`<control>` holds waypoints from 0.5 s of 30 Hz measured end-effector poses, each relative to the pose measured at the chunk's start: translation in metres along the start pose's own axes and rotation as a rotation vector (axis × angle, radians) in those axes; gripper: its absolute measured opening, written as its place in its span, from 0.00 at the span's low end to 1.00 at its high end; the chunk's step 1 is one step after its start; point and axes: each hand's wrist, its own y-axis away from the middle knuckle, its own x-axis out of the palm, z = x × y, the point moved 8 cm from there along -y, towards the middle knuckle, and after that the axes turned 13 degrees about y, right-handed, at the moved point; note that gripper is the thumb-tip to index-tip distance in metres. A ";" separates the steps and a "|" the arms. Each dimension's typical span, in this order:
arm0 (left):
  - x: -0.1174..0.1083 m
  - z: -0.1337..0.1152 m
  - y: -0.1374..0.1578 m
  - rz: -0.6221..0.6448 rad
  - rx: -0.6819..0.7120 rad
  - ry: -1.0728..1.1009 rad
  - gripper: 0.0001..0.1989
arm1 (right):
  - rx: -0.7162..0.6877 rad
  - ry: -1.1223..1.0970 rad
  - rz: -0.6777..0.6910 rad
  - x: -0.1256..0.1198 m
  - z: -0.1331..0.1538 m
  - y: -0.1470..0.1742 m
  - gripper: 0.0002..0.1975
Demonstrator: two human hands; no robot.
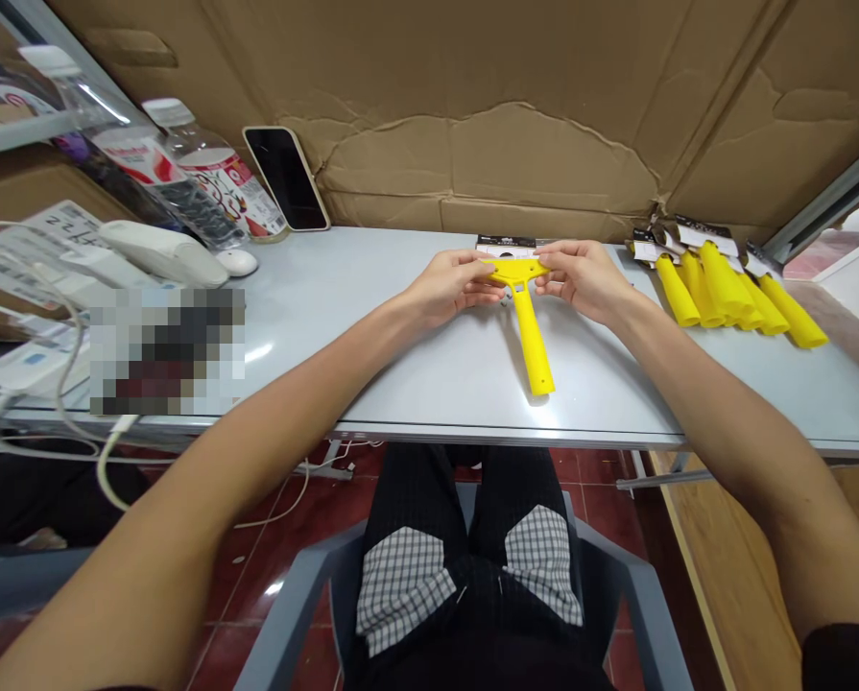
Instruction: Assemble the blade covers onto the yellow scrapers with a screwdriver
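A yellow T-shaped scraper (529,331) is held above the grey table (299,326), its handle pointing toward me. My left hand (452,285) pinches the left end of the scraper's wide head. At the opposite end, the fingers of my right hand (580,278) close on the head too. A black-and-white packaging card (505,246) shows behind the head, between both hands; its lower part is hidden. To the right lies a pile of several similar yellow scrapers (724,288) with black-and-white cards on their heads.
Plastic bottles (220,178) and a phone (285,178) stand against the cardboard wall (487,67) at the back left. Nearer are a white handheld device (162,251), white cables (76,365) and a blurred-out patch. The table's front edge (472,437) runs above my lap.
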 end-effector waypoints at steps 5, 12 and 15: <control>-0.009 -0.001 -0.002 -0.067 0.009 0.011 0.11 | -0.008 0.001 0.047 0.003 0.001 0.001 0.06; -0.013 -0.002 -0.004 -0.059 0.015 0.041 0.03 | -0.014 0.005 0.034 0.001 -0.001 -0.001 0.07; -0.018 0.000 -0.006 -0.068 -0.025 -0.003 0.04 | -0.013 0.027 0.027 0.000 0.000 0.000 0.07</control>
